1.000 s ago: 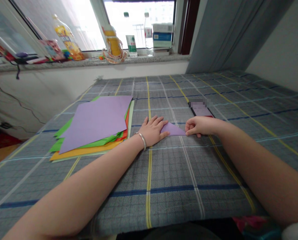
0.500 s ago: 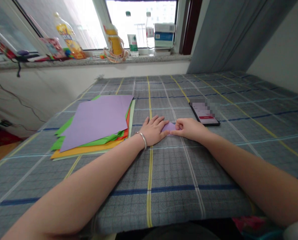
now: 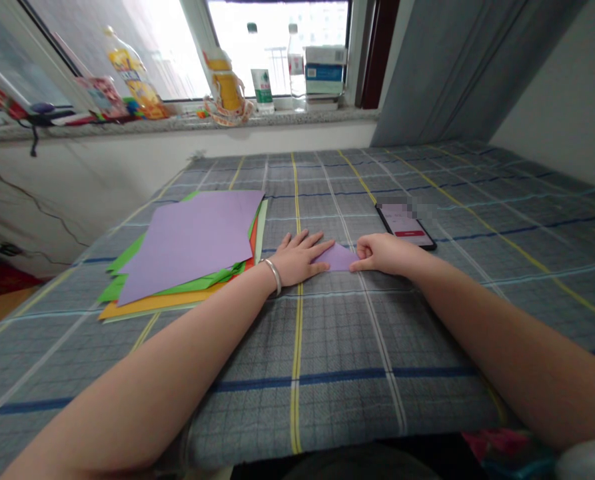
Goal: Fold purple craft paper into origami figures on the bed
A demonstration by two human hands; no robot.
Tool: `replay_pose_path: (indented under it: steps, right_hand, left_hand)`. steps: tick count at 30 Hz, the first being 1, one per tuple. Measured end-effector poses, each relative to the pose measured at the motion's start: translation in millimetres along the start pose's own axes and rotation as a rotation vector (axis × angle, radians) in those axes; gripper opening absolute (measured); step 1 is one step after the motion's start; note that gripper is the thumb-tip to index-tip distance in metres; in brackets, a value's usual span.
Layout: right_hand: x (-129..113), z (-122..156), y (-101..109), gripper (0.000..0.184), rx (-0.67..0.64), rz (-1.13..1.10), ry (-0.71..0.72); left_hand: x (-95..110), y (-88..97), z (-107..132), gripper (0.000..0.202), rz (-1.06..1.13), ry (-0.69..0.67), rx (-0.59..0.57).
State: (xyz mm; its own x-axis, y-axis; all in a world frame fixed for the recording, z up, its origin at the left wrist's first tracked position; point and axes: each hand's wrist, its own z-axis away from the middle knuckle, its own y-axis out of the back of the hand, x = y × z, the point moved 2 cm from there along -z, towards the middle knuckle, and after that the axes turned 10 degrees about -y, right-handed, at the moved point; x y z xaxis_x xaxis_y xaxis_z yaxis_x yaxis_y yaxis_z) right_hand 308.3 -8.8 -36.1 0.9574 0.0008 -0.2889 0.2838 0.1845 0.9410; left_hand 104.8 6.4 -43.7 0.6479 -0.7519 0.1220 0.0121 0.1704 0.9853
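A small folded piece of purple paper (image 3: 338, 257) lies flat on the checked cloth (image 3: 347, 333) between my two hands. My left hand (image 3: 297, 257) rests on its left part, fingers stretched out flat, a silver bangle on the wrist. My right hand (image 3: 383, 255) is curled, its fingers pressed on the paper's right end. Most of the paper is hidden under the hands.
A stack of coloured sheets (image 3: 187, 250), purple on top, lies to the left. A phone (image 3: 406, 227) with a lit screen lies just behind my right hand. Bottles (image 3: 134, 77) and boxes (image 3: 326, 72) stand on the window sill. A grey curtain (image 3: 457, 67) hangs at the right.
My right hand slid left along the paper towards my left hand, then back a little to the right. My left hand stayed flat on the paper.
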Motion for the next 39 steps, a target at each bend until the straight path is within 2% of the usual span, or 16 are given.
replay_pose_path:
  steps: [7, 15, 18, 22, 25, 28, 31, 34, 37, 39]
  right_hand:
    - [14, 2, 3, 0.028, -0.230, -0.090, -0.154]
    - [21, 9, 7, 0.022, -0.321, -0.188, -0.150]
    - [26, 7, 5, 0.021, -0.220, -0.242, -0.070]
    - [23, 10, 3, 0.021, 0.021, -0.209, 0.224]
    - [13, 16, 1, 0.019, 0.144, -0.138, 0.441]
    - [1, 22, -1, 0.022, 0.255, -0.034, 0.560]
    - [-8, 26, -2, 0.022, 0.300, 0.073, 0.591]
    - [-14, 27, -3, 0.019, 0.314, 0.125, 0.555]
    - [-19, 28, -4, 0.015, 0.357, 0.138, 0.549]
    - [-23, 28, -5, 0.015, 0.412, 0.144, 0.548]
  left_hand:
    - [-17, 9.3, 12, 0.052, -0.027, -0.039, -0.108]
    - [-29, 10.7, 19, 0.051, 0.041, -0.061, -0.128]
    - [-29, 9.4, 19, 0.051, 0.046, -0.069, -0.082]
    - [-23, 6.2, 19, 0.045, 0.003, -0.102, 0.088]
    - [-14, 3.3, 19, 0.052, -0.062, -0.163, 0.231]
    - [-4, 2.3, 18, 0.046, -0.181, -0.255, 0.310]
    - [3, 3.4, 16, 0.035, -0.326, -0.353, 0.370]
    - [8, 3.4, 15, 0.027, -0.392, -0.429, 0.385]
    - [10, 2.5, 14, 0.025, -0.397, -0.428, 0.386]
    - [11, 2.4, 13, 0.022, -0.396, -0.408, 0.426]
